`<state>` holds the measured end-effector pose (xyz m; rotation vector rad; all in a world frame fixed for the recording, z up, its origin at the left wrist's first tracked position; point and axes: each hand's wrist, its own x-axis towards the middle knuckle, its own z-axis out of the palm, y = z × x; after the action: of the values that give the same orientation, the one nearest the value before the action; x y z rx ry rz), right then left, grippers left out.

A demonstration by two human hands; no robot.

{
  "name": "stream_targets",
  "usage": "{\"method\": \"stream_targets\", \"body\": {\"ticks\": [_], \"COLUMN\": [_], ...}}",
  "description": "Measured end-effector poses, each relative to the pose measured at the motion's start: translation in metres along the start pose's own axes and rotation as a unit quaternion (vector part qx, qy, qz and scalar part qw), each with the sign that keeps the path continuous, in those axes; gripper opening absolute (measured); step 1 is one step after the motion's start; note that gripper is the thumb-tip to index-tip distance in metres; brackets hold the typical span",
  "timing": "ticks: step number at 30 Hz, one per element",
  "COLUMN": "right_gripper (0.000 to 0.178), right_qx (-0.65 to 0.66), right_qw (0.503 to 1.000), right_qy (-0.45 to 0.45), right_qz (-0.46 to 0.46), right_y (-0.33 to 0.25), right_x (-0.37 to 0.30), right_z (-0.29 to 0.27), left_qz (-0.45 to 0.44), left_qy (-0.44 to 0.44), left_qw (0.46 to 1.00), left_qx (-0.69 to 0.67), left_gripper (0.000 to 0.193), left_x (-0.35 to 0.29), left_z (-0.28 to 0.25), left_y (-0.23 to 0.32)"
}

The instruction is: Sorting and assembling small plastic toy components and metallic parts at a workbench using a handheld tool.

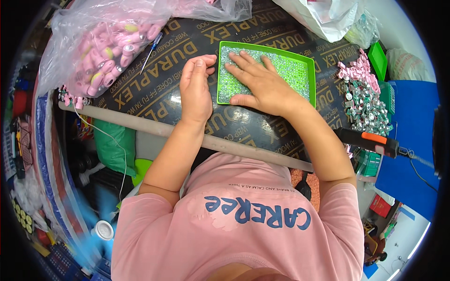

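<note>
A shallow bright green tray (312,84) lies on the dark printed board in front of me. Many tiny silvery metal pieces (286,65), too small to name, cover its mesh-like bottom. My right hand (260,84) is open over the tray, its fingers spread on the pieces and its thumb near the tray's near edge. Just left of the tray, my left hand (197,86) is raised with its fingers curled together. Whatever it may hold is hidden by the fingers.
A clear bag of pink plastic parts (101,63) stands at the far left, beside a screwdriver (151,52). At the right lie pink pieces (361,72), a heap of small metallic and green parts (365,110), and a black-and-orange corded tool (370,140).
</note>
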<state>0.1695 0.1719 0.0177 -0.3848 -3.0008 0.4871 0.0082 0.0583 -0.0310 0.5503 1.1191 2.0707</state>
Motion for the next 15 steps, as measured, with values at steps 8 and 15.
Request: {"method": "stream_targets", "body": {"ticks": [8,15], "right_gripper": [0.096,0.101], "right_qx": [-0.042,-0.015], "right_qw": [0.992,0.991], "right_qy": [-0.047,0.009], "right_qz": [0.109,0.135], "right_y": [-0.003,-0.009], "right_x": [-0.076,-0.026], "right_z": [-0.030,-0.010], "left_qz": [0.015,0.142], "left_qy": [0.009,-0.214], "left_qw": [0.998,0.791], "left_qx": [0.063,0.555], "left_gripper": [0.022,0.022], "left_x": [-0.002,0.118], "left_z": [0.004,0.023], "left_y": [0.016,0.037]}}
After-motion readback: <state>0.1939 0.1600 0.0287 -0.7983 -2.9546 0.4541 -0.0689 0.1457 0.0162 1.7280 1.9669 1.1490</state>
